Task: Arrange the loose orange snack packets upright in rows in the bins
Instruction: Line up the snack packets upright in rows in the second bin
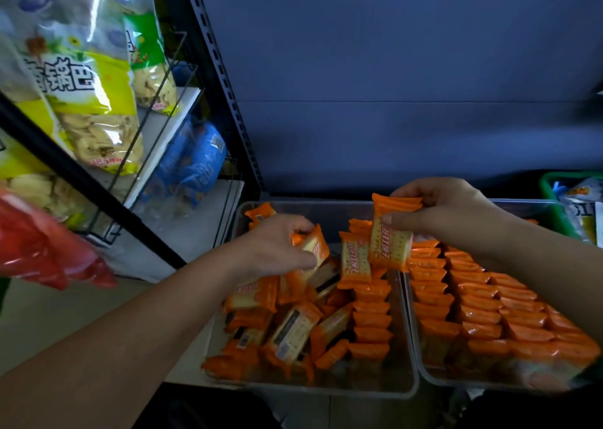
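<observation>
Sorting loose packets into a row in the left bin.

The right hand (447, 210) grips one orange packet (390, 233) upright above the started row (372, 314); the left hand (277, 246) pinches another packet (315, 249) from the loose pile (287, 324). Next, I think, the raised packet must go down at the row's far end. The left bin (326, 388) touches the full right bin (434, 374); a snack shelf (169, 135) stands at the left.
</observation>
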`<move>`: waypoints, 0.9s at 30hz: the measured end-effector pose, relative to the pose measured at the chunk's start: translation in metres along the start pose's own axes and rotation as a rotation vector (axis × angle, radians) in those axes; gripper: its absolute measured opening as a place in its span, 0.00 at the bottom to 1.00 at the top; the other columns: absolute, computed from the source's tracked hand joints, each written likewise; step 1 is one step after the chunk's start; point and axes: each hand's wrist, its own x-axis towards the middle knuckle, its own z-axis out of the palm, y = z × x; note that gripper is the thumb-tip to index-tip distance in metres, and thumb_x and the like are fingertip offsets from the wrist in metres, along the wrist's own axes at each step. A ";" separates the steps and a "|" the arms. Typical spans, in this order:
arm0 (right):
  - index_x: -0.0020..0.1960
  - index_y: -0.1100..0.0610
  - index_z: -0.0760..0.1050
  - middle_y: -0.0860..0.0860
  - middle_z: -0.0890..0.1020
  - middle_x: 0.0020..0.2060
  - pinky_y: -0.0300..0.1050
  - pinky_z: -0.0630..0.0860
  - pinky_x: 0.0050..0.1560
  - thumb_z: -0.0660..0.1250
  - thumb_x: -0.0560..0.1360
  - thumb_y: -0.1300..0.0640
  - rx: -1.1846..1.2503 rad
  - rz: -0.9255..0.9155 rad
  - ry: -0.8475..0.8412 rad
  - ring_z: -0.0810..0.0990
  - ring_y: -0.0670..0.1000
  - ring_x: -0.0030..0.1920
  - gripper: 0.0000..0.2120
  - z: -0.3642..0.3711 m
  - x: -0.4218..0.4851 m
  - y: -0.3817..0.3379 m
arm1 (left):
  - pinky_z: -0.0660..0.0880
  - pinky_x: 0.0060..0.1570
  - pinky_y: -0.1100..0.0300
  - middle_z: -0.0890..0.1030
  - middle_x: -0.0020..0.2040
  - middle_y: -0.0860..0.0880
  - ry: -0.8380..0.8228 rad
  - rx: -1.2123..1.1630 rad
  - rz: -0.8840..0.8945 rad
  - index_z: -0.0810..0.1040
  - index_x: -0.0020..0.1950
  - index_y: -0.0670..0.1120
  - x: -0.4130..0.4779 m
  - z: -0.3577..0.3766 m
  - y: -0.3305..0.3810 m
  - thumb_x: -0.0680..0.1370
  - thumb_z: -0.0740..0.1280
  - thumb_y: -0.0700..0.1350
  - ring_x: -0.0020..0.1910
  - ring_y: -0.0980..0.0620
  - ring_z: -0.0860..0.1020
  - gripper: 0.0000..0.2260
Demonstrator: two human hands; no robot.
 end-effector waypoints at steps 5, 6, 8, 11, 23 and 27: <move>0.53 0.47 0.83 0.47 0.88 0.43 0.44 0.84 0.46 0.80 0.72 0.53 0.000 -0.022 -0.016 0.87 0.45 0.44 0.12 0.011 -0.009 -0.006 | 0.79 0.55 0.66 0.78 0.64 0.58 -0.004 -0.207 0.097 0.76 0.70 0.55 -0.041 0.001 -0.001 0.72 0.81 0.47 0.60 0.62 0.79 0.28; 0.53 0.47 0.83 0.47 0.88 0.43 0.44 0.84 0.46 0.80 0.72 0.53 -0.003 -0.025 -0.025 0.87 0.45 0.44 0.12 0.012 -0.011 -0.007 | 0.77 0.54 0.69 0.78 0.63 0.60 -0.048 -0.153 0.123 0.77 0.69 0.56 -0.049 0.003 -0.002 0.72 0.81 0.47 0.60 0.64 0.78 0.28; 0.53 0.48 0.83 0.48 0.88 0.44 0.45 0.85 0.48 0.80 0.72 0.54 -0.019 -0.027 -0.034 0.87 0.46 0.44 0.11 0.015 -0.016 -0.008 | 0.74 0.55 0.69 0.78 0.63 0.61 -0.134 0.040 0.142 0.78 0.68 0.58 -0.058 0.011 -0.007 0.72 0.81 0.50 0.60 0.63 0.77 0.26; 0.53 0.48 0.83 0.48 0.88 0.44 0.42 0.84 0.46 0.80 0.72 0.54 -0.026 -0.034 -0.035 0.87 0.45 0.43 0.11 0.016 -0.021 -0.008 | 0.74 0.64 0.58 0.76 0.69 0.56 -0.244 0.418 0.143 0.76 0.72 0.56 -0.062 0.024 -0.015 0.73 0.79 0.53 0.66 0.54 0.75 0.28; 0.54 0.49 0.83 0.49 0.88 0.45 0.51 0.84 0.53 0.81 0.72 0.54 -0.003 -0.005 0.027 0.87 0.49 0.46 0.12 -0.001 -0.014 0.005 | 0.78 0.56 0.53 0.81 0.60 0.44 0.061 -0.037 0.013 0.75 0.71 0.45 0.000 0.057 0.014 0.80 0.72 0.56 0.59 0.46 0.81 0.24; 0.53 0.48 0.83 0.49 0.87 0.45 0.55 0.84 0.55 0.81 0.71 0.53 -0.013 0.011 0.027 0.87 0.50 0.48 0.13 -0.005 -0.009 0.012 | 0.74 0.67 0.50 0.76 0.68 0.43 0.050 -0.209 -0.137 0.67 0.78 0.44 0.039 0.084 0.017 0.77 0.76 0.54 0.70 0.41 0.75 0.34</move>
